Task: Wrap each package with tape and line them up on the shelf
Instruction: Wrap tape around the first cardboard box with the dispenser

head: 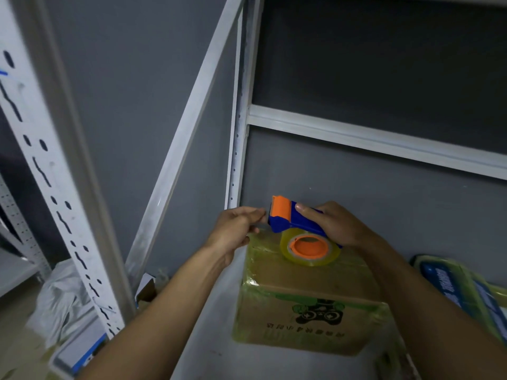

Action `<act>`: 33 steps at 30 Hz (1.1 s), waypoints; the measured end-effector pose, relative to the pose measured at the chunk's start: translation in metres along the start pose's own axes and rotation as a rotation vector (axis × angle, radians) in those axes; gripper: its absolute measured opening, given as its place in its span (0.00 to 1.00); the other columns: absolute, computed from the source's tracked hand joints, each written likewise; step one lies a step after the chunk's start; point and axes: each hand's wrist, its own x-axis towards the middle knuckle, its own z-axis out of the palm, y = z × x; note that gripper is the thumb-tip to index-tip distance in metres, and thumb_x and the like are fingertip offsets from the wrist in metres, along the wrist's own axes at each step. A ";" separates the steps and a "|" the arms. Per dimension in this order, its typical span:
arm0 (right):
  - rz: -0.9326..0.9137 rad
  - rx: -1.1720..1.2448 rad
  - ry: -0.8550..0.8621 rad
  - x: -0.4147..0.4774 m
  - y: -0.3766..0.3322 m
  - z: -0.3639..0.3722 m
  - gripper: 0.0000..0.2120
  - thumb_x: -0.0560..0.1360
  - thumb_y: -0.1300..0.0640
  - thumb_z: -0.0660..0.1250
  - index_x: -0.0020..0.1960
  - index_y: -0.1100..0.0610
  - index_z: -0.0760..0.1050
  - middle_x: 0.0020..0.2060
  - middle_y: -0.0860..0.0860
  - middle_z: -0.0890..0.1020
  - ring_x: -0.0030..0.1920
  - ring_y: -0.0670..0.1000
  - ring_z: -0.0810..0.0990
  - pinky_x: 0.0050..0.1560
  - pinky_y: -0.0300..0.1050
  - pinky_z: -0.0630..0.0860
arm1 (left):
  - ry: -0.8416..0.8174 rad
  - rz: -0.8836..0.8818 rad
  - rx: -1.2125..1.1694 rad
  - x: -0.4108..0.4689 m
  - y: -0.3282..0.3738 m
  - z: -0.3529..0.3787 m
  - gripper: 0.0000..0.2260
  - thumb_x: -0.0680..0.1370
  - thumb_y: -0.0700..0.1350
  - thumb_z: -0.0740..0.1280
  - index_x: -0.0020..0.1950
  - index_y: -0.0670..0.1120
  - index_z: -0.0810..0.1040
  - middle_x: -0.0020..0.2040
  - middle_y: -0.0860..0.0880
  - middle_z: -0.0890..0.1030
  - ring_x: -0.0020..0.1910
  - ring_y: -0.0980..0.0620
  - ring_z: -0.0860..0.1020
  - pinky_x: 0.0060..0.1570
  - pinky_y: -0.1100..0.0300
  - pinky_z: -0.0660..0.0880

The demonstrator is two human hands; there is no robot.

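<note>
The scene is taken from one wide-angle camera worn on the head, pointed forward and down into the corner of a shelf (208, 338) backed by a grey wall (356, 187). The left hand (236, 229), right hand (334, 226) and tape dispenser (290, 218) are caught near, just below centre, the forearms running up from the bottom edge (the uprights (55, 187) are bowed towards the left edge).

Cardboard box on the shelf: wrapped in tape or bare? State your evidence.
Wrapped. Glossy yellowish tape covers the cardboard box on top and front, wrinkling at its edges; the right hand holds the tape dispenser above it.
</note>
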 end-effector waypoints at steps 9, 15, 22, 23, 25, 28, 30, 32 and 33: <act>-0.031 -0.027 -0.008 -0.003 -0.008 0.003 0.36 0.76 0.30 0.62 0.30 0.63 0.68 0.25 0.56 0.71 0.28 0.51 0.70 0.37 0.47 0.65 | 0.020 0.104 0.086 -0.003 -0.004 -0.009 0.02 0.78 0.43 0.73 0.47 0.47 0.86 0.39 0.52 0.87 0.37 0.62 0.83 0.27 0.72 0.70; -0.041 -0.135 -0.009 0.001 -0.026 0.000 0.32 0.75 0.29 0.62 0.26 0.53 0.64 0.20 0.46 0.68 0.23 0.47 0.67 0.30 0.41 0.62 | 0.055 0.113 0.152 -0.005 0.004 -0.020 0.05 0.80 0.38 0.71 0.46 0.45 0.85 0.37 0.52 0.86 0.33 0.62 0.80 0.31 0.72 0.73; -0.017 -0.248 -0.084 0.004 -0.045 0.005 0.33 0.70 0.25 0.62 0.27 0.53 0.68 0.20 0.48 0.71 0.22 0.45 0.70 0.25 0.33 0.63 | 0.108 0.001 0.080 -0.012 -0.007 -0.028 0.04 0.80 0.40 0.70 0.47 0.44 0.85 0.35 0.52 0.84 0.39 0.54 0.78 0.31 0.65 0.76; -0.011 -0.265 -0.089 0.005 -0.045 0.005 0.33 0.70 0.24 0.62 0.28 0.54 0.69 0.21 0.48 0.72 0.22 0.46 0.71 0.26 0.34 0.63 | 0.117 -0.009 0.065 -0.012 -0.007 -0.030 0.04 0.80 0.39 0.70 0.48 0.44 0.84 0.35 0.52 0.84 0.39 0.54 0.78 0.30 0.66 0.76; 0.007 -0.305 -0.088 0.006 -0.046 0.005 0.35 0.68 0.22 0.61 0.30 0.55 0.71 0.21 0.49 0.73 0.23 0.46 0.72 0.28 0.37 0.65 | 0.153 -0.013 0.038 -0.013 -0.009 -0.038 0.03 0.80 0.39 0.70 0.48 0.43 0.84 0.36 0.50 0.84 0.38 0.54 0.78 0.29 0.67 0.76; 0.030 -0.370 -0.086 0.007 -0.047 0.001 0.39 0.63 0.17 0.60 0.32 0.56 0.73 0.22 0.49 0.75 0.23 0.45 0.74 0.29 0.41 0.67 | 0.197 -0.023 0.024 -0.015 -0.016 -0.043 0.03 0.80 0.39 0.70 0.50 0.41 0.84 0.38 0.49 0.83 0.38 0.54 0.77 0.30 0.67 0.77; 0.052 -0.404 -0.095 0.009 -0.049 -0.001 0.43 0.59 0.14 0.58 0.33 0.56 0.74 0.23 0.49 0.76 0.24 0.44 0.74 0.30 0.43 0.68 | 0.223 -0.033 0.033 -0.017 -0.020 -0.044 0.03 0.80 0.37 0.70 0.48 0.41 0.84 0.39 0.48 0.83 0.38 0.54 0.76 0.30 0.66 0.78; 0.068 -0.422 -0.098 0.010 -0.048 -0.003 0.46 0.56 0.11 0.56 0.33 0.56 0.74 0.23 0.49 0.75 0.23 0.44 0.73 0.32 0.45 0.68 | 0.263 -0.038 0.009 -0.015 -0.021 -0.050 0.06 0.79 0.35 0.70 0.44 0.42 0.83 0.39 0.47 0.82 0.38 0.53 0.76 0.30 0.66 0.78; 0.073 -0.439 -0.097 0.010 -0.046 -0.005 0.46 0.54 0.11 0.56 0.33 0.56 0.73 0.21 0.48 0.74 0.22 0.44 0.72 0.32 0.45 0.68 | 0.286 -0.048 -0.004 -0.014 -0.022 -0.054 0.06 0.79 0.35 0.70 0.43 0.43 0.83 0.39 0.47 0.82 0.39 0.53 0.77 0.30 0.66 0.78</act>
